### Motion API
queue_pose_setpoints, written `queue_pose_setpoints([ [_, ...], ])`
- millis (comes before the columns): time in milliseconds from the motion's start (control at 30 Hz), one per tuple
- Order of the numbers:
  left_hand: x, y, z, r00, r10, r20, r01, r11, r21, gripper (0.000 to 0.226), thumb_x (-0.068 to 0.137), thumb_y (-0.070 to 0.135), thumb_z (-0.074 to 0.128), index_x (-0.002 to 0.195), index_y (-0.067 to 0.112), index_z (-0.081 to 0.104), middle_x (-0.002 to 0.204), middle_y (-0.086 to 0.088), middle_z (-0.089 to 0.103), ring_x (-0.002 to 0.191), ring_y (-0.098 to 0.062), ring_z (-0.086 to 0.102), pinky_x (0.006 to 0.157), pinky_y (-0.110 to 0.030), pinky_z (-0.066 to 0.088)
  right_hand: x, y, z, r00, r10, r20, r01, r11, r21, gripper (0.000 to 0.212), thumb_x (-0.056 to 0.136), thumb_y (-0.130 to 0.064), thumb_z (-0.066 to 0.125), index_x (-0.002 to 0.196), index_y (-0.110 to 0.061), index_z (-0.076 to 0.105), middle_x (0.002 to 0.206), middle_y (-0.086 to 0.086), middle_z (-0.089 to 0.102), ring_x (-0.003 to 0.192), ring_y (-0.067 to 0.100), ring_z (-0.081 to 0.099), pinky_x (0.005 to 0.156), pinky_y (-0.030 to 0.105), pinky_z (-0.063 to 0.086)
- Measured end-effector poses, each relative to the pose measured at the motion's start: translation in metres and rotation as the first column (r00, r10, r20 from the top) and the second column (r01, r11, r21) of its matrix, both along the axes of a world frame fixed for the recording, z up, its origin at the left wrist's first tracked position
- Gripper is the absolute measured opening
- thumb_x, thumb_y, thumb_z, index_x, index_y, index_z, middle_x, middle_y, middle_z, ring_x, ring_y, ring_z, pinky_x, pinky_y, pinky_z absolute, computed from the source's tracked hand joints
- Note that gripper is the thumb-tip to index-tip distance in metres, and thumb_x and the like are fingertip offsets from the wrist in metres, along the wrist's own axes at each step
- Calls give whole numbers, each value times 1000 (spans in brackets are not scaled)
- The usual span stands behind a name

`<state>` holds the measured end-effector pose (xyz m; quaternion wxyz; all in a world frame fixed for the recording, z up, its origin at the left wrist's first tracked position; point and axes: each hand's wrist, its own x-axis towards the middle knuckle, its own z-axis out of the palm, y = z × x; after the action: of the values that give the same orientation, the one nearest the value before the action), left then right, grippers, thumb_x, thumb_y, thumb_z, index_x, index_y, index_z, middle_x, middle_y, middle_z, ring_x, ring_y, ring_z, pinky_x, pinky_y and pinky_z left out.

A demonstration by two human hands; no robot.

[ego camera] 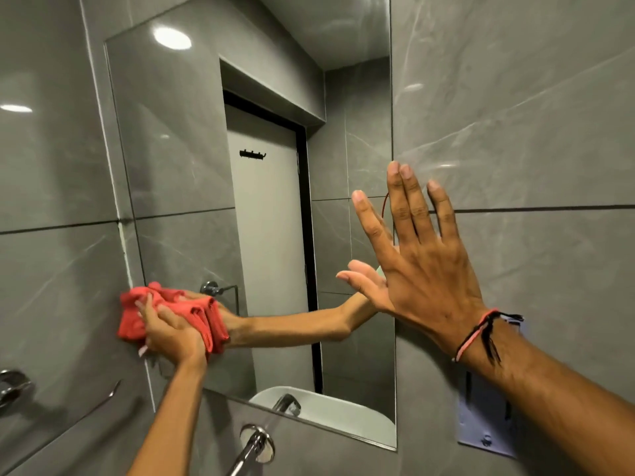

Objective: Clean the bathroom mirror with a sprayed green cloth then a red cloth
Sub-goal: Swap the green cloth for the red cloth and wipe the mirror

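Note:
A tall frameless mirror (192,166) hangs on the grey tiled wall. My left hand (171,333) grips a bunched red cloth (132,319) and presses it against the mirror's lower left edge. My right hand (422,262) is flat with fingers spread, resting across the mirror's right edge and the wall tile. A red and black thread bracelet is on that wrist. The mirror reflects both hands, an arm, and a white door. No green cloth is in view.
A chrome tap (256,444) juts from the wall below the mirror. A chrome fitting (12,386) sits at the far left. A pale blue wall plate (488,420) is mounted right of the mirror, partly behind my right forearm. A white basin shows in the reflection.

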<state>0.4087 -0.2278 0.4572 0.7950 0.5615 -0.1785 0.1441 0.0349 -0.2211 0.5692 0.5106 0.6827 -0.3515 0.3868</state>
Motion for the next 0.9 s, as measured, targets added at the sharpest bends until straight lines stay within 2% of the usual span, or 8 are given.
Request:
queue_pose_setpoints([
  [167, 25, 0, 123, 979, 21, 204, -21, 1000, -3, 45, 103, 11, 34, 143, 1, 51, 156, -23, 44, 147, -33, 41, 122, -34, 29, 0, -1, 1, 1000, -2, -4, 2, 1000, 3, 99, 95, -81, 27, 167, -15, 8, 170, 31, 3, 160, 43, 5, 129, 60, 12],
  [300, 12, 0, 228, 921, -5, 390, 23, 999, -42, 47, 103, 17, 36, 148, 8, 49, 160, -19, 39, 150, -27, 38, 123, -30, 27, 1, -3, 1, 1000, 5, -6, -5, 1000, -9, 101, 94, -82, 25, 166, -14, 11, 171, 30, 4, 161, 42, 5, 129, 59, 9],
  [400, -9, 6, 257, 844, -26, 536, 63, 997, -51, 48, 103, 19, 37, 149, 12, 46, 162, -14, 37, 151, -26, 36, 124, -30, 27, 2, -2, 0, 1000, 9, 2, -9, 1000, -9, 103, 94, -82, 24, 166, -11, 12, 171, 30, 4, 161, 42, 5, 130, 58, 8],
  [533, -62, 11, 253, 663, -81, 744, 156, 987, -32, 47, 104, 16, 38, 151, 16, 43, 164, -14, 33, 153, -29, 30, 127, -41, 25, 2, 4, 1, 999, 29, 23, -29, 1000, 10, 108, 93, -84, 22, 165, -5, 13, 171, 28, 7, 161, 40, 7, 131, 56, 9],
  [667, -124, 13, 229, 534, -78, 842, 132, 991, 8, 48, 106, 11, 37, 153, 8, 39, 166, -17, 27, 156, -33, 20, 127, -54, 20, 0, 11, 4, 991, 106, 78, -109, 993, 37, 104, 95, -82, 21, 164, -4, 19, 171, 24, 16, 160, 36, 15, 130, 54, 17],
  [833, -174, 20, 146, 369, -88, 925, 127, 991, 44, 55, 96, -2, 46, 151, 3, 43, 164, -21, 30, 155, -37, 21, 124, -60, 21, 0, 16, 4, 957, 234, 170, -242, 970, 28, 93, 99, -74, 25, 162, -5, 26, 169, 20, 26, 159, 33, 24, 128, 53, 26],
  [900, -182, 22, 108, 370, -118, 921, 126, 989, 76, 60, 93, -2, 52, 152, 6, 42, 166, -15, 24, 157, -32, 19, 126, -57, 19, -2, 16, 3, 946, 256, 201, -270, 962, 45, 92, 100, -73, 25, 162, -6, 26, 169, 20, 26, 159, 32, 24, 128, 54, 25],
])
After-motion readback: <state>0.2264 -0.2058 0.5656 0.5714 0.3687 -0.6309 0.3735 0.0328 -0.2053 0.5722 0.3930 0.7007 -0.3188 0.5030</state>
